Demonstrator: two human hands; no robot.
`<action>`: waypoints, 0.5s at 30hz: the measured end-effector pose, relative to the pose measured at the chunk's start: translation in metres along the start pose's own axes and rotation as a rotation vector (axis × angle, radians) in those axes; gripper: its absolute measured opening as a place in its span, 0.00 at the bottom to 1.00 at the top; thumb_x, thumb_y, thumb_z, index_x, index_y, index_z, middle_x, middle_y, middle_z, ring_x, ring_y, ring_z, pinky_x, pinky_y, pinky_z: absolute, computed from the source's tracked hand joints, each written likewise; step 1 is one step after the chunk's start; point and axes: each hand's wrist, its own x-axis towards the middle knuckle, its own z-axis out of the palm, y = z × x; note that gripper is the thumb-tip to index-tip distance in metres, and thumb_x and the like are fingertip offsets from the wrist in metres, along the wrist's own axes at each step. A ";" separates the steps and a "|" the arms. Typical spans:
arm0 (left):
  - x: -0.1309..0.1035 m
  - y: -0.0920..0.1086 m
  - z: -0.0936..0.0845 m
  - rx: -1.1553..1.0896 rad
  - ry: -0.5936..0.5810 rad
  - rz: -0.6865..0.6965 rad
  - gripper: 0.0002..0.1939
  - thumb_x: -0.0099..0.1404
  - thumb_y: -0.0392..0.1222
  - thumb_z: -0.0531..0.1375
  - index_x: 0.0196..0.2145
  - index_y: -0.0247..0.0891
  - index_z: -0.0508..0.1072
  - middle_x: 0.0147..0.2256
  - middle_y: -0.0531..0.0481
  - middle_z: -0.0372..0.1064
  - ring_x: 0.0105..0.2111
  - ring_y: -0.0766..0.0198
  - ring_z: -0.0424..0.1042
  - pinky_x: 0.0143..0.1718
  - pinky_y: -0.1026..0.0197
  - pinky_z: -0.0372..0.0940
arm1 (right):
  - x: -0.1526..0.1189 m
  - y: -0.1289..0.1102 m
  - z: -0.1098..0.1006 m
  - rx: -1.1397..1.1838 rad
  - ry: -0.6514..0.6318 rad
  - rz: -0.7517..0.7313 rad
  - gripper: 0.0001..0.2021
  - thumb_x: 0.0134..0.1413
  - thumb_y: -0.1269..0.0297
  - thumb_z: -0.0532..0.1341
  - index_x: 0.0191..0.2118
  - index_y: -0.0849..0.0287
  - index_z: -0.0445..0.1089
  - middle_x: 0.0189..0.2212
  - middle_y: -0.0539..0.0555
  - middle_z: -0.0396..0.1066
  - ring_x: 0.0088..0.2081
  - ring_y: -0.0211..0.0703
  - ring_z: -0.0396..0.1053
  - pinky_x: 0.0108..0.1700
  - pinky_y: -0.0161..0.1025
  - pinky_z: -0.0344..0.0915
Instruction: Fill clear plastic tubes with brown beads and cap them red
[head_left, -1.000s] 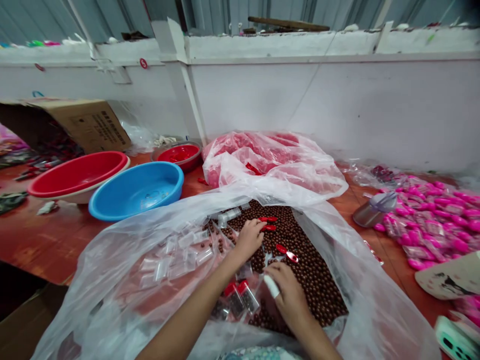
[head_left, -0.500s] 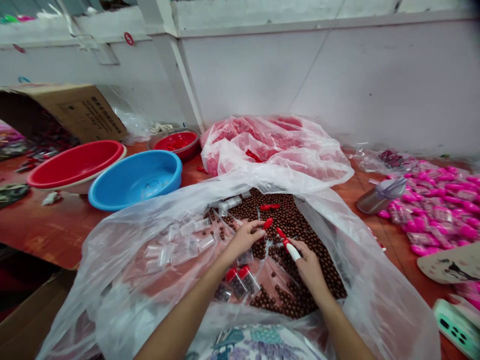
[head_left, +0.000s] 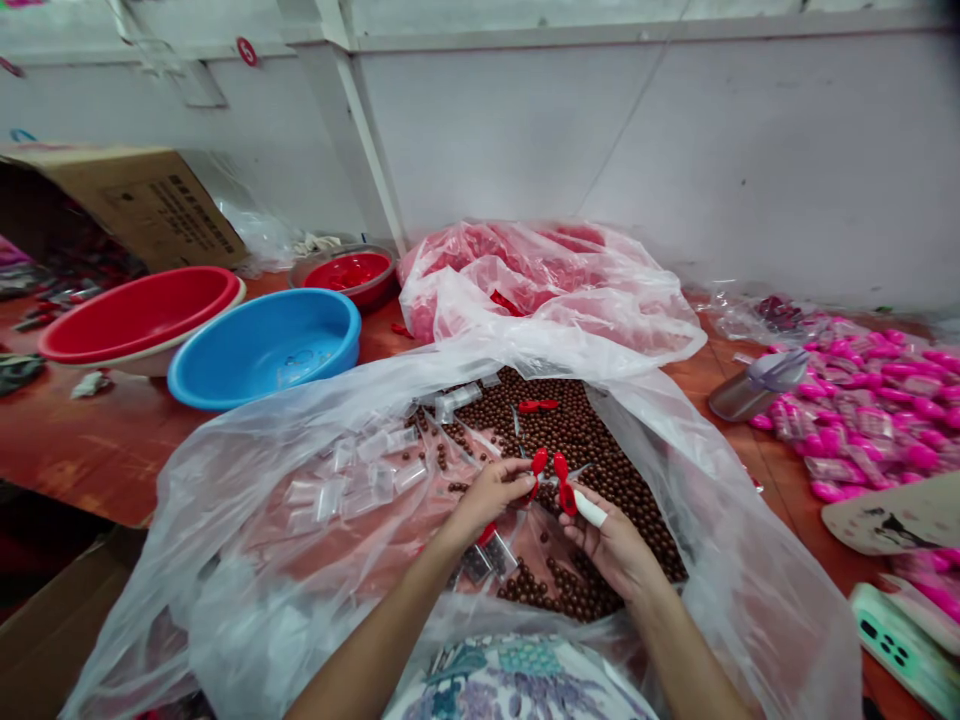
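Observation:
My left hand pinches a small red plastic piece with a rounded tip. Opposite it, my right hand is closed on a similar red plastic piece, and a white wrap covers one of its fingers. The two pieces stand close side by side. Below lie many brown beads on an opened clear plastic bag. Another red piece rests on the beads. Under my left wrist are small clear boxes with red caps, partly hidden, with dark contents.
Empty clear boxes lie left of the beads. Beyond stand a blue basin, a red basin and a bag of red pieces. At right are a tumbler, pink-capped packs and a phone.
My right hand has turned palm upward and brought its red piece nearer the left one. Both red pieces now stand more upright. The view has shifted slightly.

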 end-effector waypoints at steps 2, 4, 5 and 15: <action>-0.004 0.000 0.003 -0.061 0.002 -0.041 0.22 0.48 0.45 0.68 0.41 0.33 0.75 0.30 0.50 0.71 0.24 0.73 0.64 0.28 0.68 0.58 | 0.000 0.000 -0.001 0.008 0.007 -0.022 0.19 0.38 0.65 0.70 0.41 0.58 0.73 0.30 0.51 0.74 0.26 0.36 0.71 0.29 0.32 0.70; -0.006 0.000 0.005 -0.143 0.000 -0.103 0.22 0.47 0.45 0.68 0.40 0.33 0.75 0.28 0.50 0.71 0.23 0.73 0.65 0.28 0.68 0.60 | 0.000 0.001 -0.002 -0.008 0.019 -0.048 0.18 0.39 0.64 0.70 0.41 0.58 0.73 0.31 0.51 0.74 0.27 0.36 0.71 0.31 0.33 0.70; -0.007 0.000 0.006 -0.188 -0.002 -0.122 0.22 0.47 0.45 0.69 0.40 0.33 0.75 0.28 0.50 0.71 0.24 0.72 0.66 0.28 0.68 0.61 | 0.000 0.001 -0.002 -0.024 0.027 -0.059 0.18 0.39 0.63 0.70 0.41 0.58 0.73 0.31 0.51 0.74 0.27 0.37 0.72 0.31 0.34 0.71; -0.006 -0.005 0.008 -0.237 0.058 -0.094 0.22 0.47 0.44 0.68 0.40 0.31 0.74 0.32 0.47 0.71 0.28 0.69 0.68 0.34 0.64 0.63 | 0.003 0.005 -0.007 -0.639 0.176 -0.370 0.27 0.49 0.59 0.60 0.56 0.56 0.62 0.49 0.58 0.67 0.43 0.49 0.70 0.46 0.48 0.67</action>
